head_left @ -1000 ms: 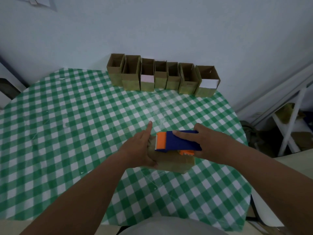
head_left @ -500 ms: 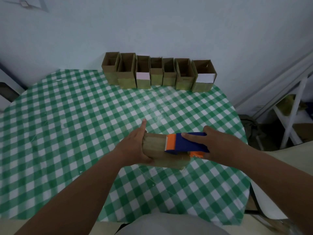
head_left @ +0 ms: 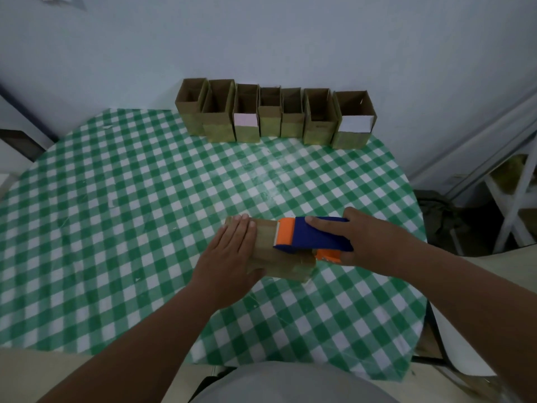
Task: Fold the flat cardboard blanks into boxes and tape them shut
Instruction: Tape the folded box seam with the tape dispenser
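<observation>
A brown cardboard box [head_left: 279,260] lies on its side on the green checked table [head_left: 145,213], near the front right. My left hand [head_left: 229,257] lies flat on the box's left end, fingers straight and pressing down. My right hand [head_left: 369,242] grips a blue and orange tape dispenser [head_left: 311,235] whose orange head rests on the box's top face. The hands hide part of the box.
Several open-topped cardboard boxes [head_left: 273,114] stand in a row at the table's far edge against the wall. A white rack [head_left: 514,199] stands to the right of the table.
The dispenser slid right along the box top. My left hand went from holding the box's left end with a raised finger to lying flat on it.
</observation>
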